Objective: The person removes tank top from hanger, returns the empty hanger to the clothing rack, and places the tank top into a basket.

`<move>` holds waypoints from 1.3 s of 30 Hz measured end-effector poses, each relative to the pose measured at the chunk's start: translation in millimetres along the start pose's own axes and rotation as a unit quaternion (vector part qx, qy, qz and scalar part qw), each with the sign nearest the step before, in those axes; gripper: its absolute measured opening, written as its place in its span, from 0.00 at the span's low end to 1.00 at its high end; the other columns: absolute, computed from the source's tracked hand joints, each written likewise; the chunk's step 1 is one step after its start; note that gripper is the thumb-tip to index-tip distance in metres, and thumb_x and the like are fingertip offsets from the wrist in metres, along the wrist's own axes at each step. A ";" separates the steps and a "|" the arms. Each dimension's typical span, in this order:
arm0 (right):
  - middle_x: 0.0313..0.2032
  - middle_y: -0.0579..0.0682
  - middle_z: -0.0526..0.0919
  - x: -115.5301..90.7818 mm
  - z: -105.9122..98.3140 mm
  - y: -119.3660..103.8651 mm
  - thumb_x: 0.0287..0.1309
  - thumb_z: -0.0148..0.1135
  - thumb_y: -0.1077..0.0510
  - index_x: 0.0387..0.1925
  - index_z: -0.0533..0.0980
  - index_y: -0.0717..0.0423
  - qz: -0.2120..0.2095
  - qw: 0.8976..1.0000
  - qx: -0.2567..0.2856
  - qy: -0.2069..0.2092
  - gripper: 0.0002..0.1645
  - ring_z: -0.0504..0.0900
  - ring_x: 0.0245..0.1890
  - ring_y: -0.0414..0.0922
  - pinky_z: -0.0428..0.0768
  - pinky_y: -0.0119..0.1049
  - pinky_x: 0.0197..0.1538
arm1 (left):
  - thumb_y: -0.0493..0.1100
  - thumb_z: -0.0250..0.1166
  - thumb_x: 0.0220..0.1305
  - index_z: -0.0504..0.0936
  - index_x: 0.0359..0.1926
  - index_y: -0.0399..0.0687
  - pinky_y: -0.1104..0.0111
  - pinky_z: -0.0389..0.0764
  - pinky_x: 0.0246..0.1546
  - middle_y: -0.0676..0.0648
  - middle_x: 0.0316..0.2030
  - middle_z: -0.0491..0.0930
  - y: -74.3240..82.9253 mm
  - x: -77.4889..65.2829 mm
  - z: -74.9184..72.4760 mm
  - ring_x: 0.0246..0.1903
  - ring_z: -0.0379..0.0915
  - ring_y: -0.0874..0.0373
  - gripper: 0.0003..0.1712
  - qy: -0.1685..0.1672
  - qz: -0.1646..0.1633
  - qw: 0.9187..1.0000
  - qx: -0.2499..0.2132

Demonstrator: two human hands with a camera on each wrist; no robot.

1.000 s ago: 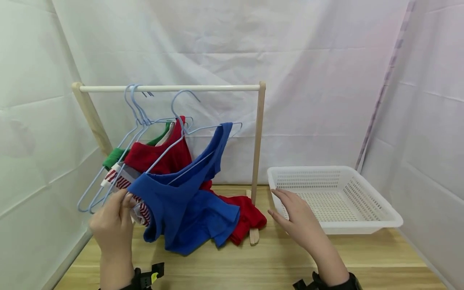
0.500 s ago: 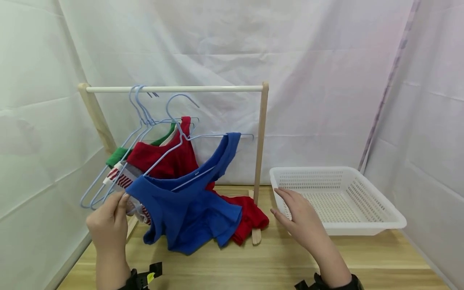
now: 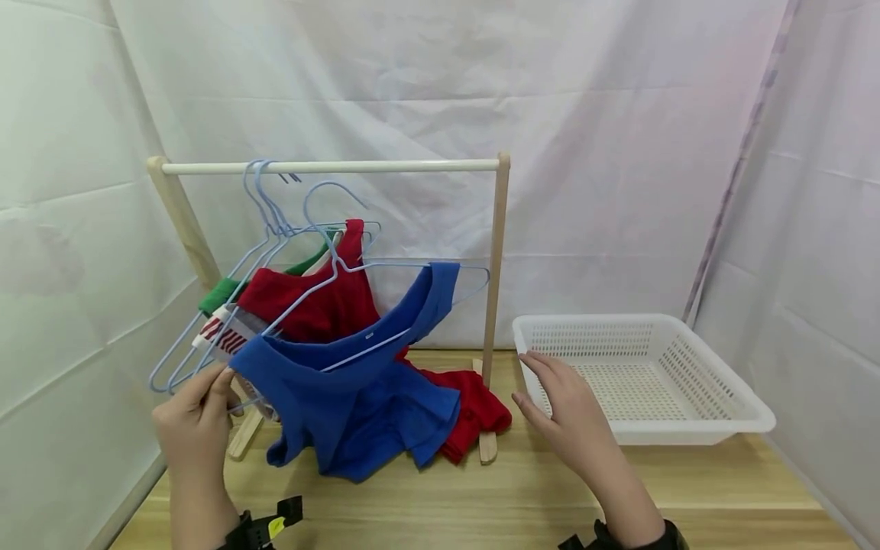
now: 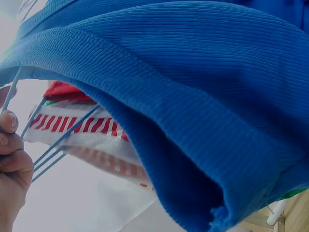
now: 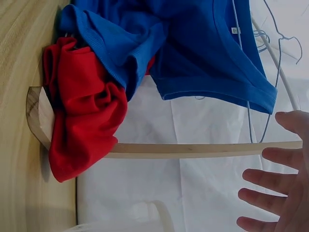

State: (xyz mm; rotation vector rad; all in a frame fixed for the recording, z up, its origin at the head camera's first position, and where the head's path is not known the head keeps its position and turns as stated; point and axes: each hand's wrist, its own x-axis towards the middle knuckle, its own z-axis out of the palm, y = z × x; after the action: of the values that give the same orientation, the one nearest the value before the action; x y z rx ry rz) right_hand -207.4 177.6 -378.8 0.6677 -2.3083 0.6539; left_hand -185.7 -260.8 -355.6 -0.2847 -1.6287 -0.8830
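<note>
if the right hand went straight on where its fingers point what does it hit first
Probably the wooden post: in the head view the right hand points up and left toward it. Depth is unclear, so the blue top or its hanger might come first.

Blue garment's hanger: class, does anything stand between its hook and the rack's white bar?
Nothing visible stands directly between the hook and the bar above it in the head view; the other hangers hang to its left.

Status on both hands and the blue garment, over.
Left hand gripping hanger. Right hand empty beside basket. Blue garment on hanger, hook off rail. Red garment behind it, possible snag.
</note>
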 end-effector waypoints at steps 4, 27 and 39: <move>0.62 0.55 0.72 0.4 -0.4 -1.7 0.59 0.66 0.54 0.65 0.68 0.60 0.005 1.000 0.003 0.008 0.35 0.69 0.62 0.56 0.67 0.57 0.60 | 0.33 0.63 0.66 0.83 0.30 0.25 0.84 0.62 0.14 0.66 0.15 0.73 -0.9 -1.6 -7.3 0.10 0.62 0.76 0.11 -0.019 -0.049 0.998 -0.032; 0.57 0.57 0.76 -0.4 4.4 -5.9 0.60 0.64 0.60 0.65 0.69 0.60 -0.009 0.995 0.050 0.084 0.32 0.72 0.58 0.56 0.67 0.57 0.58 | 0.17 0.58 0.59 0.83 0.31 0.35 0.74 0.63 0.08 0.53 0.14 0.70 -1.8 -7.6 -3.2 0.10 0.62 0.67 0.14 -0.176 -0.064 0.976 -0.114; 0.35 0.45 0.81 2.9 -0.4 -13.4 0.63 0.62 0.66 0.41 0.80 0.59 0.064 0.985 0.120 0.109 0.06 0.78 0.35 0.39 0.71 0.22 0.37 | 0.21 0.58 0.62 0.83 0.33 0.37 0.74 0.68 0.12 0.52 0.15 0.71 13.8 -1.3 12.7 0.11 0.64 0.64 0.11 -0.242 -0.094 0.960 -0.102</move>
State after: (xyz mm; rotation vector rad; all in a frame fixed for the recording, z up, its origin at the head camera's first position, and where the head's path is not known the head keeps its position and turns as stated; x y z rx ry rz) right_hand -201.0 166.9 -372.9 0.5272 -2.0993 1.0249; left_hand -186.1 -242.4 -351.6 -0.5290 -2.0423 -1.1959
